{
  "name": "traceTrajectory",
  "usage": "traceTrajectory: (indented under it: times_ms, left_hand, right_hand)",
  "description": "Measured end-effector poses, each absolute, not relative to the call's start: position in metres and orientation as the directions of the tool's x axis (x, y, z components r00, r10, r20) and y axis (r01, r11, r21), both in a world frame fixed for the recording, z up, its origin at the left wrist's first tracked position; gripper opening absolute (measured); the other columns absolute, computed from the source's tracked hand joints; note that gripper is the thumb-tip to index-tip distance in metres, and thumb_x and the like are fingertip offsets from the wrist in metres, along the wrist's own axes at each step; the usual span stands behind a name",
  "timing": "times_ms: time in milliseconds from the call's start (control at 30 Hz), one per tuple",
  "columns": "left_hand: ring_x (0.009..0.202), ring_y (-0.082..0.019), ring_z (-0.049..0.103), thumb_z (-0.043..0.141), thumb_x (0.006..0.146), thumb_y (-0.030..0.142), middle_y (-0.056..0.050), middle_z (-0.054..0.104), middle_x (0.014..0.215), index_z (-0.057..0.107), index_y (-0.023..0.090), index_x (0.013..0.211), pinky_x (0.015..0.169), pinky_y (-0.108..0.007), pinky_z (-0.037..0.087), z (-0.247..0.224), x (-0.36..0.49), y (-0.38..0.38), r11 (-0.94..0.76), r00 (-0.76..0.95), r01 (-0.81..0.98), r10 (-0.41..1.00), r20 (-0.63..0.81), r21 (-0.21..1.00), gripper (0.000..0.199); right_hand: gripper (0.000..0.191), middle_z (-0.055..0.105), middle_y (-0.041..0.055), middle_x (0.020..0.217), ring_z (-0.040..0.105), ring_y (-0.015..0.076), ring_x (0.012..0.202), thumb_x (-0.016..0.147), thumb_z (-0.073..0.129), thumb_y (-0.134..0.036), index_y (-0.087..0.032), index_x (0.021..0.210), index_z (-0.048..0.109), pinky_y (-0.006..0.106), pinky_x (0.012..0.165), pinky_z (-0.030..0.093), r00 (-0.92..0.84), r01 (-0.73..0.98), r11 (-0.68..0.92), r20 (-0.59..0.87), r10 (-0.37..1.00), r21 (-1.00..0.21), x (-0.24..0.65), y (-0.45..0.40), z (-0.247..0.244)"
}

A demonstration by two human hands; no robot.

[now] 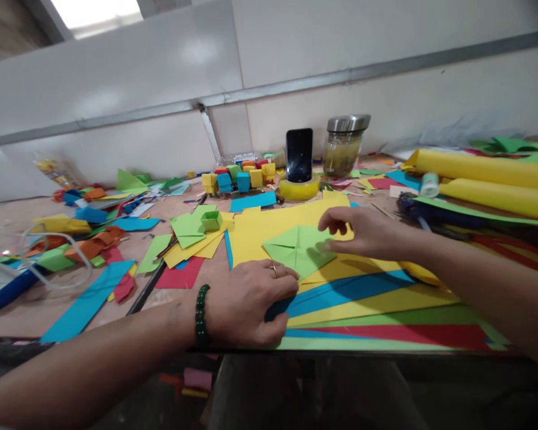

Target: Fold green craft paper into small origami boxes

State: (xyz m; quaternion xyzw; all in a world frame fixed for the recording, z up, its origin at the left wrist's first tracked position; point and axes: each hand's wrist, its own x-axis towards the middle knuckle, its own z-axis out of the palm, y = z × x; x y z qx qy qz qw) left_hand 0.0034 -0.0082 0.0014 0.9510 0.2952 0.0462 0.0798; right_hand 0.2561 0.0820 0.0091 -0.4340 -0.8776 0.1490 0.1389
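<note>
A light green creased paper lies on yellow sheets in front of me, its folds meeting near the middle. My left hand, with a ring and a green bead bracelet, rests at the green paper's lower left corner, fingers bent over the stacked sheets; whether it holds anything is hidden. My right hand hovers at the paper's right edge with thumb and curled fingers apart and nothing seen between them. Beneath my hands, blue, yellow, green and red sheets fan out along the table's front edge.
A phone stands in a yellow tape roll, beside a lidded glass jar. Several small paper cubes sit behind. A small green paper box is at left; yellow paper rolls lie at right.
</note>
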Motion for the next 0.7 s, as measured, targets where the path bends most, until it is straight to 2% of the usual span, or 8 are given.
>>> traceTrajectory:
  times_ms: [67,167,267,500,700]
  left_hand:
    - [0.097,-0.021,0.060,0.049,0.081,0.029,-0.008,0.061,0.113,0.056,0.021,0.104,0.088,-0.032,0.049,0.000,0.003,-0.008,-0.803,0.810,0.571,0.585,0.045,0.171,0.026]
    - [0.095,-0.022,0.059,0.051,0.081,0.036,-0.010,0.056,0.120,0.052,0.020,0.116,0.085,-0.033,0.049,-0.002,0.003,-0.007,-0.782,0.781,0.605,0.619,0.075,0.151,0.038]
    - [0.097,-0.024,0.058,0.052,0.081,0.043,-0.011,0.056,0.118,0.051,0.021,0.122,0.087,-0.036,0.048,-0.001,0.006,-0.005,-0.792,0.791,0.596,0.607,0.070,0.133,0.047]
    - [0.104,-0.025,0.057,0.052,0.084,0.044,-0.008,0.059,0.117,0.061,0.026,0.110,0.084,-0.034,0.048,0.004,0.004,-0.011,-0.748,0.752,0.646,0.658,0.041,0.151,0.033]
    - [0.098,-0.021,0.060,0.055,0.083,0.042,-0.007,0.061,0.115,0.063,0.024,0.105,0.084,-0.030,0.048,-0.002,0.000,-0.008,-0.767,0.767,0.613,0.635,0.090,0.190,0.029]
  right_hand:
    - [0.018,0.065,0.0046,0.085,0.059,0.0159,0.078,0.082,0.055,-0.033,-0.019,0.085,0.067,0.028,0.072,0.044,-0.737,0.533,0.721,0.176,0.652,-0.443,0.246,0.073,0.007]
    - [0.018,0.064,0.0033,0.084,0.059,0.0125,0.075,0.084,0.055,-0.025,-0.019,0.082,0.071,0.024,0.071,0.044,-0.856,0.398,0.775,0.106,0.506,-0.492,0.236,0.067,0.001]
    - [0.019,0.063,0.0031,0.082,0.059,0.0113,0.071,0.083,0.057,-0.025,-0.018,0.081,0.074,0.022,0.067,0.044,-0.853,0.411,0.745,0.067,0.518,-0.526,0.234,0.068,-0.002]
    - [0.019,0.066,0.0031,0.086,0.062,0.0120,0.074,0.082,0.061,-0.026,-0.021,0.087,0.078,0.021,0.069,0.045,-0.883,0.379,0.721,0.006,0.469,-0.580,0.245,0.073,0.006]
    - [0.019,0.069,0.0051,0.086,0.064,0.0135,0.078,0.076,0.064,-0.022,-0.018,0.085,0.080,0.021,0.070,0.047,-0.883,0.357,0.690,0.014,0.470,-0.630,0.249,0.079,0.002]
